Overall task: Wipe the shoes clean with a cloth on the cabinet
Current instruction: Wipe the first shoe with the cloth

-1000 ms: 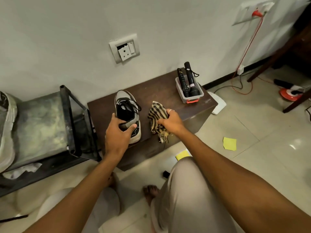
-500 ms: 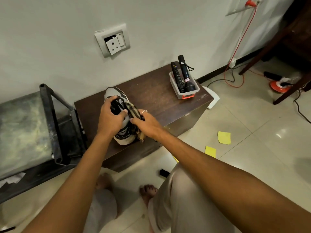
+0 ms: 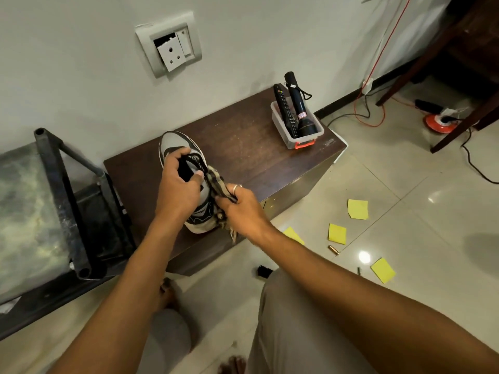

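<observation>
Gripping the shoe [image 3: 172, 143] from above, my left hand [image 3: 179, 190] has its fingers curled over the far edge of the opening and the thumb hooked across the near side, so the black lining shows between them. The shoe stands upright on the dark wooden cabinet [image 3: 243, 147], toe pointing away from my hands toward the wall and heel close to the cabinet's front edge, just under my left wrist. Its toe is pale grey with thin black trim, the sole white, the laces black, and the heel carries a black-and-white pattern. My right hand [image 3: 240, 209], a ring on one finger, is closed round a bunched cloth [image 3: 216, 182], striped tan and dark, pressing it against the side of the shoe between my two hands; a frayed fringe hangs below that hand, over the cabinet's front edge. Beyond my right hand, at the cabinet's far corner, a clear plastic box [image 3: 290, 137] holds a black torch [image 3: 299, 109] and a remote [image 3: 283, 106]. Right of that hand, yellow paper squares [image 3: 357, 209] lie on the tiled floor.
</observation>
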